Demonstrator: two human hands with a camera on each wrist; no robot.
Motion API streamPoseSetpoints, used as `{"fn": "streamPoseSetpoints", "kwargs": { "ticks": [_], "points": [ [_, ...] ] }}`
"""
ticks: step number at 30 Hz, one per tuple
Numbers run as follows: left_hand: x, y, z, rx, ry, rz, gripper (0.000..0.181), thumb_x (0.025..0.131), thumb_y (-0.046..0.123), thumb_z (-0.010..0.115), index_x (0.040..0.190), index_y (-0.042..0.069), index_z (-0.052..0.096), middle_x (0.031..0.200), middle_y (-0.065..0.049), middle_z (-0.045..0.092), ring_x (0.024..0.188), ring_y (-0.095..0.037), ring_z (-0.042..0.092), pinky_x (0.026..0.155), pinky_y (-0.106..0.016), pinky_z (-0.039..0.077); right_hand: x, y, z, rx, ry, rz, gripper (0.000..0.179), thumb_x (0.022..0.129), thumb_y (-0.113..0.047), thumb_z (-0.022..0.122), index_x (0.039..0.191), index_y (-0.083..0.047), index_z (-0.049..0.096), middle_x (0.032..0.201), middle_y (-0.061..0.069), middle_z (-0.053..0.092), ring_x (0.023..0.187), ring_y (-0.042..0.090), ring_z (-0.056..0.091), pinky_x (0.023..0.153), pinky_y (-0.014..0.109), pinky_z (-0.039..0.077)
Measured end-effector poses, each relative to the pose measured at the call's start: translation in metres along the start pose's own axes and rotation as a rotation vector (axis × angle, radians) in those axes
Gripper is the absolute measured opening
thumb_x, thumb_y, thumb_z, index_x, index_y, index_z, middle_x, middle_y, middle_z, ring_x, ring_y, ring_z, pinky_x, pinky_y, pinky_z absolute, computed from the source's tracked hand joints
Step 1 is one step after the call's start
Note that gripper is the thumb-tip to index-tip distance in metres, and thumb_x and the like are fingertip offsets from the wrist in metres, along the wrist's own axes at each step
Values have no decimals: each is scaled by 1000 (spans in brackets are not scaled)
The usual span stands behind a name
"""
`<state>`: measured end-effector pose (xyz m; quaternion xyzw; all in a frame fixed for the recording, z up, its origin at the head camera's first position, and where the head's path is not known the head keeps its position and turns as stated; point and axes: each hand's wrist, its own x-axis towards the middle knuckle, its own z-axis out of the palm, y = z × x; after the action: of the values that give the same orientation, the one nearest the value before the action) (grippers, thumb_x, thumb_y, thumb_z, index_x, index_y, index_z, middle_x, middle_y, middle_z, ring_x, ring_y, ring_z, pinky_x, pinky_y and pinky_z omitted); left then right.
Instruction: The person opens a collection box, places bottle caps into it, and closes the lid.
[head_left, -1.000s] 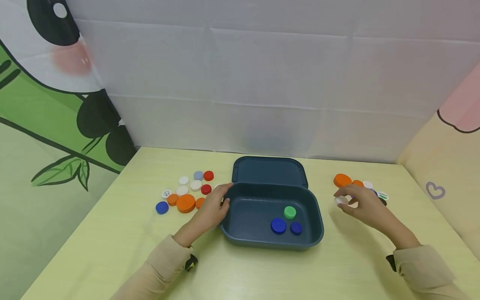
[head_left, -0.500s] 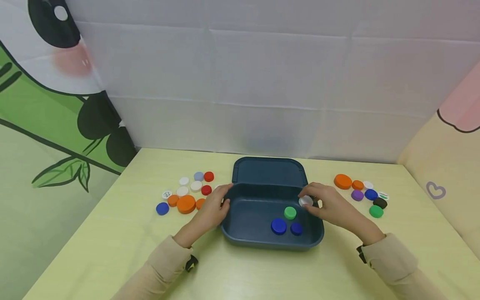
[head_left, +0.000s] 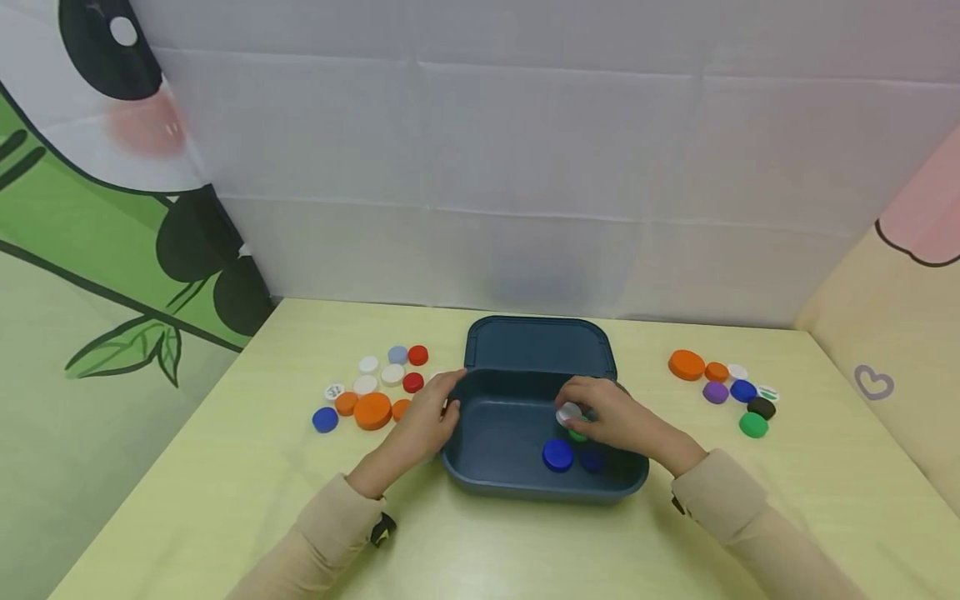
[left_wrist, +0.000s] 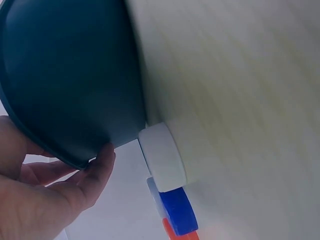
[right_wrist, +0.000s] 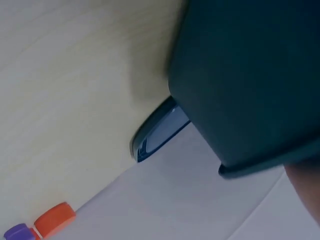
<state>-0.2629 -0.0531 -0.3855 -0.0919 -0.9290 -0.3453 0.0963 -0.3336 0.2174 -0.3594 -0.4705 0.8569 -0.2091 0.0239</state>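
Note:
A dark blue box stands in the middle of the table. My left hand grips its left rim; the left wrist view shows fingers bent over the edge. My right hand is inside the box's opening on the right and pinches a white bottle cap. Just below it a green cap is partly hidden by the thumb. A blue cap and a smaller, shadowed blue cap lie on the box floor. In the right wrist view the box wall hides most of that hand.
The box's lid lies flat behind it. On the left is a group of caps, with a large orange cap and a red cap. Another group on the right includes a purple cap and a green bottle cap.
My right hand has carried the white bottle cap leftward from the right-hand group, over the rim and into the box. The left hand stays on the rim.

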Motion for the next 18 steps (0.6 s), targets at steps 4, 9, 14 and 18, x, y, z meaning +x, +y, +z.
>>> {"fn": "streamPoseSetpoints", "kwargs": {
  "ticks": [4,9,14,18],
  "points": [
    [0,-1,1,4,0,-2,44,88,0,52,131,-2,44,128,-18,51,114,-29,52,94,-43,46,4,0,9,-19,-47,-29,19,80,-9,67,100,-8,65,101,2,62,89,16,58,76,29,53],
    [0,-2,1,3,-2,-6,44,88,0,52,131,-2,44,128,-18,51,115,-29,52,95,-43,46,8,0,18,-37,-84,-55,20,80,-6,67,100,-7,65,103,4,62,92,18,58,78,30,53],
    [-1,-1,1,2,-11,-12,44,88,0,52,131,-1,44,128,-17,51,115,-28,52,95,-42,46,11,2,24,-46,-98,-39,21,79,-3,67,99,-7,65,103,5,62,92,18,58,80,33,53],
    [-1,0,1,-10,-16,-13,44,88,0,51,132,-1,44,128,-17,51,115,-28,52,95,-42,46,11,2,28,-64,-125,-3,23,78,-2,66,101,-8,65,103,4,62,94,18,58,82,33,52]
  ]
}}
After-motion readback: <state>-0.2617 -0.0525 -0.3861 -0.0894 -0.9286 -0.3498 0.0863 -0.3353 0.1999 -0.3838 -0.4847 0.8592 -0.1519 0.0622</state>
